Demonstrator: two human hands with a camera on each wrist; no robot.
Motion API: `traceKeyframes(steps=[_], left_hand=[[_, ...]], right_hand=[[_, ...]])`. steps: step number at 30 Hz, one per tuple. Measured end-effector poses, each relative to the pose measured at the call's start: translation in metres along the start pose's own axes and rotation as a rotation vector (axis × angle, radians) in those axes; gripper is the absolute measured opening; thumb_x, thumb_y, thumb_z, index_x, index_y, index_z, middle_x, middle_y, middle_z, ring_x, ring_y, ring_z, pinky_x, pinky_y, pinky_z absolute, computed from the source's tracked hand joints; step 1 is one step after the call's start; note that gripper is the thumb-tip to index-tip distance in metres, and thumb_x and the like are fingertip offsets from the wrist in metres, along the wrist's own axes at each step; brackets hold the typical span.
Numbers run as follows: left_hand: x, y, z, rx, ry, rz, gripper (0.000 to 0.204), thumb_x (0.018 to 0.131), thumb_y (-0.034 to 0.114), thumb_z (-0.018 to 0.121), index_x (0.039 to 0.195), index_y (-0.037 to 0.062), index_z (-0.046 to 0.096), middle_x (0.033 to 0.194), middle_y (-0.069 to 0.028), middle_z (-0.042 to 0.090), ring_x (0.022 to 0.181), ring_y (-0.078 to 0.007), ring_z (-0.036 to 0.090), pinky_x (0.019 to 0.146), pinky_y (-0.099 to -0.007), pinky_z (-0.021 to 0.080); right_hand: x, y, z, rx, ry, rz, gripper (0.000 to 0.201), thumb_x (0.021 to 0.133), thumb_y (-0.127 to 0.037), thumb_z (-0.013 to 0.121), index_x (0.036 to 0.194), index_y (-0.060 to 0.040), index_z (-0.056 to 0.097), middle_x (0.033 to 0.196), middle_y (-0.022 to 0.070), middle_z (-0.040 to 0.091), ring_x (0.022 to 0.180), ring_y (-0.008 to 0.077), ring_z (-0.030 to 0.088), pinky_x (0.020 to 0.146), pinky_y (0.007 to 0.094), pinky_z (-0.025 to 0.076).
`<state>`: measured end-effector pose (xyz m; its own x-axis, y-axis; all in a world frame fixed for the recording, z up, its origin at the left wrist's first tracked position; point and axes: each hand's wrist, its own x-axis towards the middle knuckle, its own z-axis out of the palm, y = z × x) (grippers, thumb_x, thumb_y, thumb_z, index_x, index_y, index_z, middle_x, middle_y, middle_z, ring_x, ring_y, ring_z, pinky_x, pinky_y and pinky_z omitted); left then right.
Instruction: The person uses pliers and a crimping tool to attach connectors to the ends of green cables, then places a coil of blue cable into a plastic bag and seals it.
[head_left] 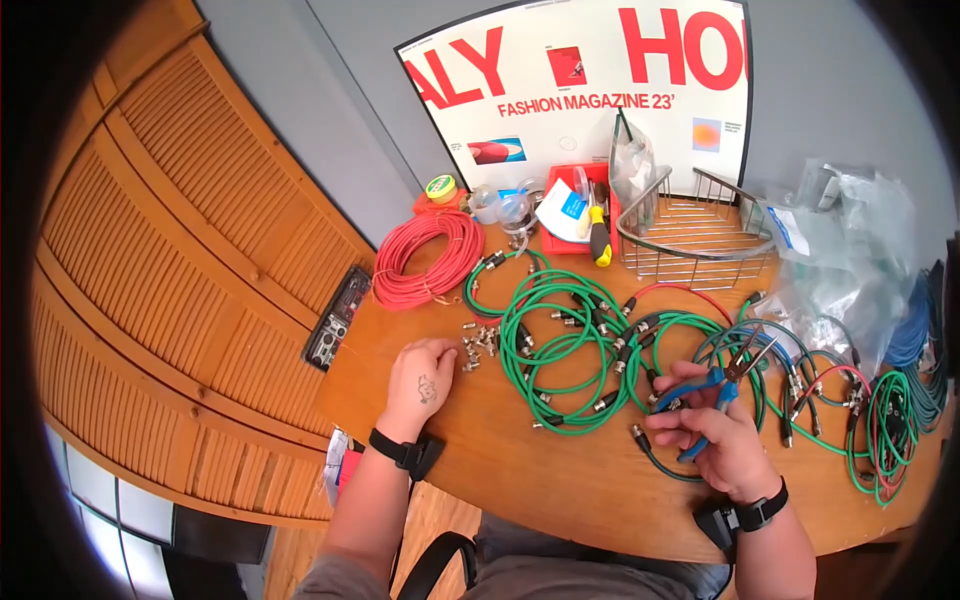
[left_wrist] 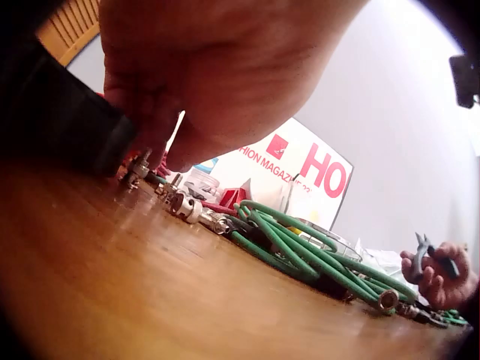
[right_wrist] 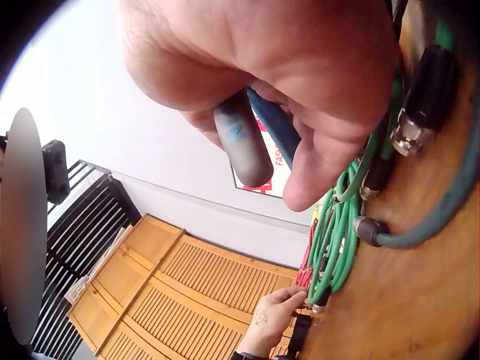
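Observation:
My right hand (head_left: 715, 440) grips long-nose pliers (head_left: 728, 388) with blue handles, jaws apart and pointing up and away over the coiled cables. In the right wrist view a grey-blue handle end (right_wrist: 244, 146) shows under the palm. My left hand (head_left: 418, 382) is low over the table at the left, its fingertips right at a small pile of silver coaxial connectors (head_left: 478, 346). The left wrist view has one connector (left_wrist: 136, 171) close under those fingers; whether they pinch it I cannot tell. Green cables (head_left: 560, 350) with metal plug ends lie coiled between the hands.
Behind stand a red cable coil (head_left: 425, 258), a red bin (head_left: 555, 243), a yellow-and-black screwdriver (head_left: 600, 238), a wire basket (head_left: 695, 245) and a framed poster (head_left: 590, 130). Plastic bags (head_left: 850, 260) and more cables (head_left: 885, 430) crowd the right side. A slatted door (head_left: 190, 240) borders the left.

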<state>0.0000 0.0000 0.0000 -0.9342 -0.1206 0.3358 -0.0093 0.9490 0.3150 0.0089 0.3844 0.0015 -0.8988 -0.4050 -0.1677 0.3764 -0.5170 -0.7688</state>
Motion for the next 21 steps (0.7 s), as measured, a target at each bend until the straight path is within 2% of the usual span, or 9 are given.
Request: traceKeyframes(steps=[4,6,9,13,15,16,18,19,21], left_hand=[[-0.002,-0.015,-0.01,-0.031,0.041,-0.075,0.017,0.084,0.009,0.058,0.094,0.0005,0.069,0.093,-0.0216,0.067,0.09,-0.0386,0.063,0.083,-0.0441,0.05],[-0.003,-0.013,-0.021,-0.048,-0.072,-0.05,0.02,0.081,0.007,0.057,0.096,0.0003,0.069,0.093,-0.022,0.067,0.091,-0.0387,0.063,0.083,-0.0443,0.05],[-0.006,-0.009,-0.022,-0.002,-0.101,0.021,0.021,0.081,0.009,0.06,0.098,0.0,0.07,0.09,-0.0198,0.068,0.087,-0.0354,0.066,0.08,-0.0403,0.051],[-0.005,-0.012,-0.016,0.034,-0.142,-0.01,0.021,0.08,0.011,0.063,0.096,0.0012,0.071,0.091,-0.0199,0.067,0.089,-0.0365,0.065,0.081,-0.0406,0.051],[-0.004,-0.016,-0.014,0.076,-0.117,0.011,0.017,0.083,0.011,0.064,0.093,0.0008,0.072,0.09,-0.0173,0.069,0.088,-0.03,0.067,0.078,-0.0373,0.052],[-0.004,-0.014,-0.015,0.075,-0.115,0.01,0.017,0.083,0.011,0.064,0.093,0.0008,0.072,0.09,-0.0173,0.069,0.088,-0.03,0.067,0.078,-0.0373,0.052],[-0.006,-0.004,-0.019,-0.309,-0.05,-0.207,0.016,0.09,0.01,0.062,0.099,-0.0009,0.071,0.092,-0.0137,0.071,0.086,-0.022,0.068,0.074,-0.0328,0.053],[-0.01,0.002,-0.021,-0.31,-0.046,-0.213,0.016,0.09,0.01,0.062,0.099,-0.0009,0.071,0.092,-0.0137,0.071,0.086,-0.022,0.068,0.074,-0.0328,0.053],[-0.02,0.019,-0.029,-1.387,-0.068,-0.376,0.018,0.095,0.008,0.059,0.107,-0.003,0.067,0.096,-0.0119,0.07,0.085,-0.0176,0.067,0.073,-0.0299,0.054]], right_hand=[[-0.003,-0.001,0.004,-0.05,-0.023,0.031,0.053,0.086,0.0,0.052,0.138,-0.0019,0.041,0.128,0.0137,0.055,0.097,0.0261,0.068,0.077,0.032,0.056],[-0.001,-0.001,0.007,-0.055,-0.033,0.035,0.053,0.086,0.0,0.053,0.137,-0.0015,0.041,0.128,0.0138,0.055,0.097,0.026,0.068,0.077,0.032,0.057],[-0.002,0.002,0.008,-0.097,-0.02,0.026,0.054,0.083,0.0,0.052,0.136,0.0004,0.041,0.126,0.0167,0.056,0.095,0.0293,0.069,0.075,0.034,0.06],[-0.002,0.002,0.008,-0.099,-0.054,0.057,0.052,0.085,0.001,0.053,0.136,-0.0008,0.042,0.126,0.0144,0.056,0.096,0.0259,0.068,0.075,0.0323,0.057],[-0.003,0.001,0.009,-0.094,-0.056,0.057,0.052,0.085,0.001,0.053,0.136,-0.0007,0.042,0.126,0.0145,0.056,0.096,0.026,0.068,0.075,0.0324,0.057],[-0.003,0.001,0.009,-0.092,-0.055,0.05,0.053,0.085,0.001,0.053,0.136,-0.0007,0.042,0.127,0.0147,0.056,0.096,0.0261,0.068,0.075,0.0325,0.057],[-0.003,0.001,0.01,-0.091,-0.057,0.044,0.053,0.085,0.001,0.052,0.136,-0.0006,0.041,0.127,0.0149,0.056,0.096,0.0262,0.068,0.075,0.0325,0.057],[-0.004,0.001,0.01,-0.086,-0.049,0.045,0.053,0.085,0.0,0.052,0.137,-0.0004,0.041,0.127,0.015,0.056,0.097,0.0269,0.068,0.076,0.0328,0.058],[-0.003,0.002,0.011,-0.09,-0.053,0.05,0.053,0.085,0.0,0.052,0.137,-0.0002,0.041,0.127,0.0152,0.055,0.097,0.0275,0.068,0.076,0.033,0.058]])
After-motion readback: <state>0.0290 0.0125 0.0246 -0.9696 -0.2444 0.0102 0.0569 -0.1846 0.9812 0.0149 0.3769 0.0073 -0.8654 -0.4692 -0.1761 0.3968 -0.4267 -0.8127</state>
